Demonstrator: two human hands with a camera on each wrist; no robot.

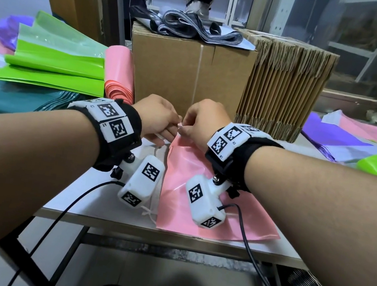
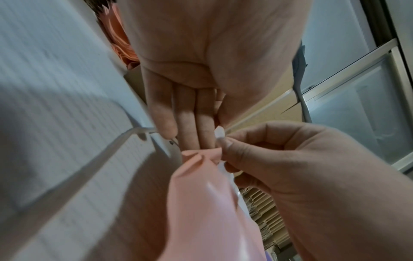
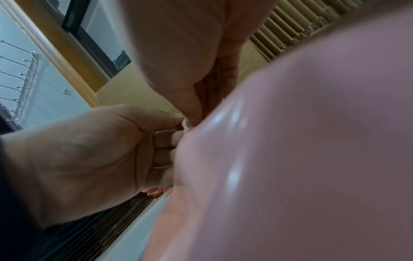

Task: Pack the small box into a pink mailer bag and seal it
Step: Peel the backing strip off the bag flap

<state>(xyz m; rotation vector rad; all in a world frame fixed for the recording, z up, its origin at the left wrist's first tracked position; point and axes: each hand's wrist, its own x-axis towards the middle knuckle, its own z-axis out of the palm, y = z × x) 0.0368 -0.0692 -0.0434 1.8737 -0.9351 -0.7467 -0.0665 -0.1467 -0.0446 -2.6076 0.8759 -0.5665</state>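
Head view: glossy pink plastic mailer bag (image 1: 211, 196) flat on white table (image 1: 101, 213), far corner pinched by left hand (image 1: 158, 123) and right hand (image 1: 201, 122), likely to start the seal. Left wrist view: right fingertips (image 2: 225, 143) nip thin white liner strip (image 2: 219, 132). Right wrist view: bag bulges, small box unseen, presumably inside.

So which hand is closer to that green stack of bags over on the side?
Left. The left hand is on the side of the green stack; the right hand is farther off. Both pinch the pink bag.
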